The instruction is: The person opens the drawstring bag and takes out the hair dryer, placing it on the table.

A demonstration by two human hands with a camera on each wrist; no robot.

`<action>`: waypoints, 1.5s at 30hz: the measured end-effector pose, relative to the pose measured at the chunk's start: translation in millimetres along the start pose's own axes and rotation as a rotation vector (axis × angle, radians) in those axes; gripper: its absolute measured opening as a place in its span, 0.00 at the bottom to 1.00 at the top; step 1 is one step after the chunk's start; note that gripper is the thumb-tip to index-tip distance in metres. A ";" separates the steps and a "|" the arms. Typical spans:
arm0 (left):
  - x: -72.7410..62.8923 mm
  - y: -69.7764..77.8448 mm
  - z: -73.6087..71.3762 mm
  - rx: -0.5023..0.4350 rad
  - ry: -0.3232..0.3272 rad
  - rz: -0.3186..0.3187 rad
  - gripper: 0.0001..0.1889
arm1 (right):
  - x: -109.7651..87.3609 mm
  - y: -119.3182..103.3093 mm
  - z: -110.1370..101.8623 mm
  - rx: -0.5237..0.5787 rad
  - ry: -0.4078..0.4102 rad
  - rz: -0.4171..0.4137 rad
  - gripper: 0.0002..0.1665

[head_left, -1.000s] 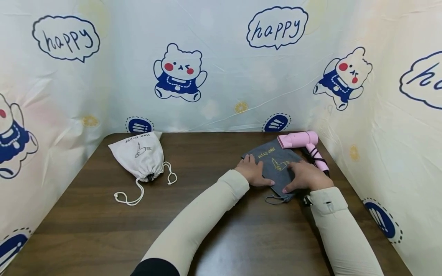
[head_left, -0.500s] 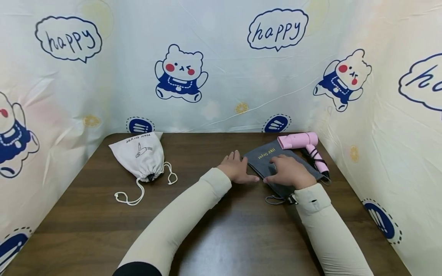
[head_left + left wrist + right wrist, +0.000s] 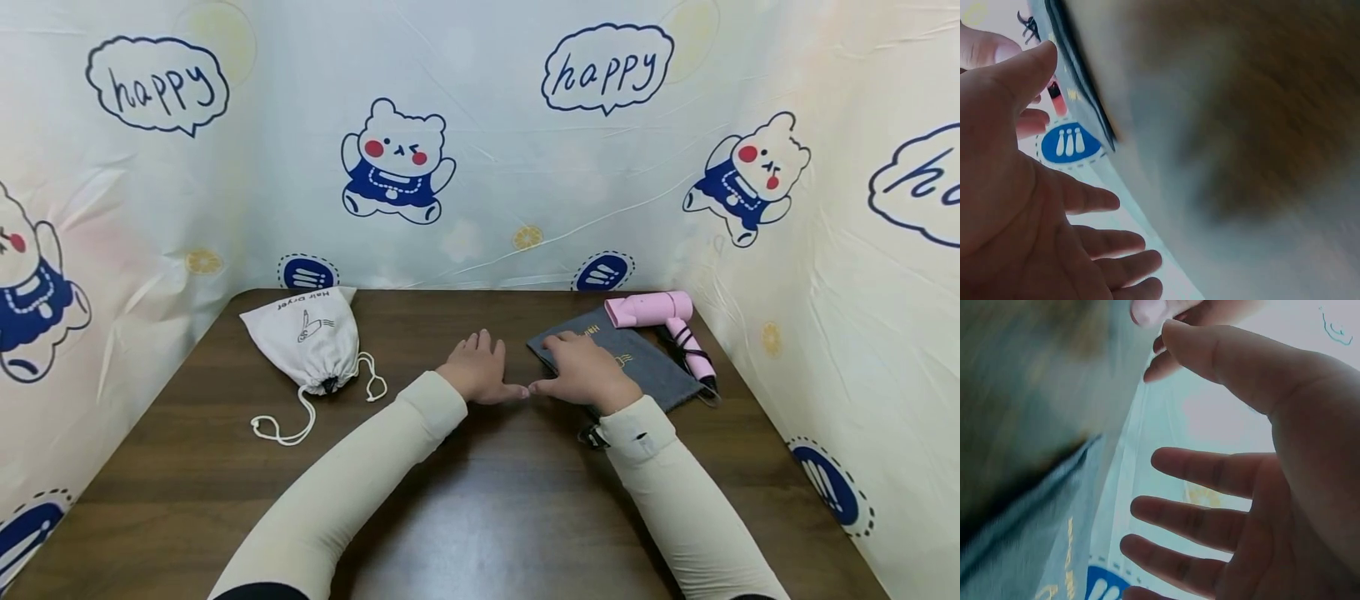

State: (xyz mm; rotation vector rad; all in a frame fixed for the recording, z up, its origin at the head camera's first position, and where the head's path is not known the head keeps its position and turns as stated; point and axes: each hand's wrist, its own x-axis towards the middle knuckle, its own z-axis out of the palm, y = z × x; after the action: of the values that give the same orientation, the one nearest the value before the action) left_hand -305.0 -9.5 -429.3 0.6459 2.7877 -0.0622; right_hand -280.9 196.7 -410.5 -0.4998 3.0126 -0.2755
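A dark grey drawstring pouch (image 3: 663, 375) with gold "Hair Dryer" print lies flat at the right of the table. My right hand (image 3: 588, 372) hovers over its left part, fingers spread and holding nothing. To the left, above bare wood, is my left hand (image 3: 477, 371), its fingers also straight and its thumb tip close to the right thumb. A pink hair dryer (image 3: 648, 309), its cord wound round the handle, lies at the pouch's far right corner. In the left wrist view the pouch's edge (image 3: 1079, 69) shows beyond the thumb.
A white drawstring bag (image 3: 307, 337) printed with a hair dryer lies at the back left, its cords loose on the brown table (image 3: 480, 517). Patterned cloth walls (image 3: 480, 167) enclose the table at the back and sides.
Both hands have moved left off the grey pouch, the left one farther out over the wood. Pouch, hair dryer and white bag stay where they were.
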 end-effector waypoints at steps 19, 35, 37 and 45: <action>-25.8 -44.8 -8.3 -0.037 0.023 -0.101 0.57 | 21.2 -56.5 21.7 -0.068 0.058 -0.078 0.46; -57.4 -90.4 -0.5 -0.034 0.090 -0.152 0.55 | 30.8 -87.5 34.3 -0.094 0.034 -0.138 0.47; -61.0 -96.9 2.2 -0.032 0.109 -0.159 0.54 | 31.5 -91.0 36.5 -0.098 0.028 -0.143 0.47; -72.8 -122.5 7.9 -0.074 0.202 -0.198 0.50 | 34.3 -102.4 41.6 -0.114 0.016 -0.151 0.45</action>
State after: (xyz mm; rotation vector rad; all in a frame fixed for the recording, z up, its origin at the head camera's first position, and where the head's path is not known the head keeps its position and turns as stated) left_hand -293.8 -151.5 -419.2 0.3751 3.0239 0.0702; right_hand -276.9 83.4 -433.5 -0.7393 3.0228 -0.1167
